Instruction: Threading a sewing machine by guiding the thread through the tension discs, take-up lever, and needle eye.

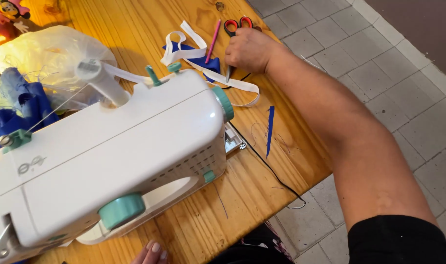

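Observation:
My right hand point(250, 49) reaches across the wooden table point(262, 195) and is closed over a pair of scissors point(237, 23) with red and black handles. The handles stick out beyond my knuckles and the blade tip shows below my fingers. Just left of the hand lie a pink pencil point(214, 39), a white ribbon strip point(186, 51) and a small piece of blue fabric point(210, 64). Only the fingertips of my left hand point(152, 253) show, at the near table edge below the white sewing machine point(115, 151).
The sewing machine has teal knobs and a thread spool point(93, 73) on top. A clear plastic bag point(46, 49) and blue cloth point(22, 105) lie behind it. A thin blue fabric sliver point(270, 129) and a black cord point(274, 173) lie right of the machine. Grey floor tiles point(379, 73) are on the right.

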